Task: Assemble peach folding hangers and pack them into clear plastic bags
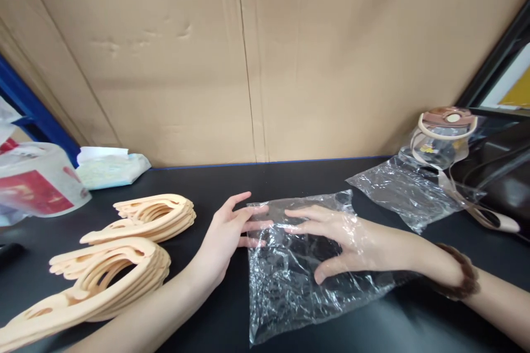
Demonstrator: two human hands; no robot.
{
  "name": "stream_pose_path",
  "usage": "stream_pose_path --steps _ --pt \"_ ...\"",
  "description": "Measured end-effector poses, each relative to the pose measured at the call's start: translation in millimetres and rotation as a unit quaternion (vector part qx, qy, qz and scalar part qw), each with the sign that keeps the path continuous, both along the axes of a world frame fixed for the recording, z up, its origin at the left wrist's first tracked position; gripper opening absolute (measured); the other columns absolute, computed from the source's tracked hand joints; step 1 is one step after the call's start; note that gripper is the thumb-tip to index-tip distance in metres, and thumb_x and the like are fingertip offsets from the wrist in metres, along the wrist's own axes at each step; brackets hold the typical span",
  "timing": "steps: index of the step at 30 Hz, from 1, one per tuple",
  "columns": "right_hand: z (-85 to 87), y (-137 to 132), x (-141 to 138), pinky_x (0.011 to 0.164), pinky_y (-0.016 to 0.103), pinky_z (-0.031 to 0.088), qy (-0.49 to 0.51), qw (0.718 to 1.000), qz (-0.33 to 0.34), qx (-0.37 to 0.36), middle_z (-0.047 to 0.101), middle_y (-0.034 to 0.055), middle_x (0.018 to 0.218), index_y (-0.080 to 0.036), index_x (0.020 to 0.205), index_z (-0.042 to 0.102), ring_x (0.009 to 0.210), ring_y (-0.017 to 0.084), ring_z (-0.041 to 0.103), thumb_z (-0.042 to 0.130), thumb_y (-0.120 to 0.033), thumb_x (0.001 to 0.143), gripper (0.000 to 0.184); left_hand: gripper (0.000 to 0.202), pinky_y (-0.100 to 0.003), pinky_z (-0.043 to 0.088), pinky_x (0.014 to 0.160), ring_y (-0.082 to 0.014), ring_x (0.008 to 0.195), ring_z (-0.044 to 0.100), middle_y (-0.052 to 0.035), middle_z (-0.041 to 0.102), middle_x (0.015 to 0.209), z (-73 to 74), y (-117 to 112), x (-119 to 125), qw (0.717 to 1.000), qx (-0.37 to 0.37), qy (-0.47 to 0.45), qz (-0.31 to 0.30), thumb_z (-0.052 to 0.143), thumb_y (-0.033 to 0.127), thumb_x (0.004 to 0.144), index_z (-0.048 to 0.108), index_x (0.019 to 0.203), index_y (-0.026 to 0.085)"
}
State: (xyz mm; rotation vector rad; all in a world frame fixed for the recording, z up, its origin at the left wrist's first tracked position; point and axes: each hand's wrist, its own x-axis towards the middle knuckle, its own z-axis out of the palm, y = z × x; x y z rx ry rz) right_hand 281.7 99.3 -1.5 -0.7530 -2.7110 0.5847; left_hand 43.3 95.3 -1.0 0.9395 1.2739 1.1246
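A clear plastic bag (290,287) lies crinkled on the black tabletop in the middle. My right hand (331,231) reaches in from the right with its fingers spread; shiny film covers it, and it appears to be inside the bag. At the bag's left edge, my left hand (232,223) has its fingers stretched out and apart. Its fingertips overlap that edge, though I cannot tell whether they lie over or under the film. Beige hangers lie to the left in two stacks, a nearer stack (136,281) and a farther stack (165,220).
Another clear bag (408,190) lies at the right, near a transparent bottle (443,140) with a strap. A tape roll (41,179) and a soft tissue pack (111,168) stand at the left. A cardboard wall (186,66) closes off the back of the black table (215,182).
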Motion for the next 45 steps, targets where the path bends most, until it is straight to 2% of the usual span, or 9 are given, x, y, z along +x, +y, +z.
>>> stream_pose_path --steps 8,12,16,20,26,30,36,41,45 --pt "15.0 8 10 0.109 0.039 0.037 -0.002 0.999 -0.01 -0.044 0.052 0.007 0.141 -0.026 0.135 0.053 0.129 0.022 0.047 0.073 -0.044 0.079 0.061 0.036 -0.025 0.058 0.042 -0.022 0.079 0.073 -0.0144 0.068 0.114 -3.6 -2 -8 0.998 0.037 0.044 0.011 0.049 0.011 0.093 0.043 0.128 0.018" --pt "32.3 24 30 0.079 0.029 0.054 -0.024 0.99 -0.097 -0.097 0.073 0.0019 0.102 -0.021 0.104 0.073 0.089 0.018 0.069 0.064 -0.041 0.087 0.027 0.029 -0.025 0.055 0.037 -0.0177 0.064 0.071 -0.0143 0.065 0.118 -0.8 -1 -10 0.999 0.004 0.054 0.002 0.045 0.011 0.093 0.046 0.122 0.018" --pt "34.5 41 53 0.057 0.028 0.049 -0.033 0.964 -0.263 0.029 0.072 -0.0003 0.069 -0.021 0.076 0.073 0.064 0.017 0.066 0.056 -0.042 0.089 0.03 0.033 -0.026 0.055 0.036 -0.0208 0.064 0.072 -0.0154 0.062 0.124 3.7 -2 -10 0.999 -0.01 0.047 -0.012 0.053 0.016 0.089 0.046 0.121 0.018" --pt "22.7 50 52 0.07 0.034 0.053 0.045 0.938 -0.321 0.126 0.074 0.0043 0.089 -0.019 0.101 0.07 0.078 0.02 0.068 0.054 -0.039 0.09 0.027 0.038 -0.025 0.056 0.039 -0.0206 0.067 0.073 -0.0145 0.059 0.128 3.1 -4 -9 0.999 0.0 0.041 -0.03 0.053 0.011 0.086 0.045 0.122 0.018" --pt "28.1 61 -4 0.093 0.041 0.048 0.083 0.971 -0.164 0.153 0.063 0.0099 0.119 -0.016 0.128 0.054 0.106 0.022 0.059 0.057 -0.043 0.091 0.046 0.044 -0.026 0.055 0.037 -0.0181 0.058 0.071 -0.0163 0.055 0.132 -6.7 -2 -6 0.998 0.002 0.038 -0.049 0.05 0.006 0.084 0.041 0.126 0.019" --pt "43.3 69 -69 0.105 0.041 0.04 0.058 0.99 -0.015 0.128 0.05 0.0145 0.139 -0.013 0.147 0.029 0.127 0.025 0.045 0.068 -0.049 0.082 0.084 0.044 -0.025 0.054 0.037 -0.0197 0.059 0.072 -0.0186 0.055 0.13 -9.4 -1 -5 0.998 0.001 0.041 -0.057 0.052 0.009 0.085 0.04 0.126 0.017" --pt "63.3 87 -155 0.106 0.035 0.038 -0.033 0.995 0.069 0.067 0.039 0.018 0.147 -0.009 0.152 0.012 0.135 0.024 0.038 0.063 -0.017 0.082 0.087 0.03 -0.023 0.059 0.051 -0.0198 0.073 0.074 -0.0188 0.056 0.129 -2.4 6 -20 0.999 -0.01 0.022 -0.045 0.053 0.01 0.087 0.046 0.115 0.012" --pt "76.9 90 -196 0.101 0.03 0.041 -0.064 0.989 0.123 0.052 0.051 0.0116 0.136 -0.015 0.136 0.046 0.125 0.022 0.048 0.064 -0.021 0.083 0.057 0.034 -0.021 0.054 0.042 -0.0151 0.059 0.072 -0.017 0.054 0.132 -3.9 5 -18 0.999 -0.004 0.03 -0.043 0.048 0.006 0.089 0.04 0.121 0.015" --pt "66.0 84 -226 0.075 0.026 0.047 -0.156 0.969 0.17 0.084 0.065 0.0058 0.104 -0.017 0.11 0.062 0.094 0.02 0.06 0.071 -0.033 0.079 0.036 0.03 -0.019 0.05 0.038 -0.0121 0.051 0.069 -0.0172 0.052 0.133 -7.0 0 -9 0.996 0.0 0.051 -0.075 0.047 0.004 0.089 0.043 0.117 0.014"
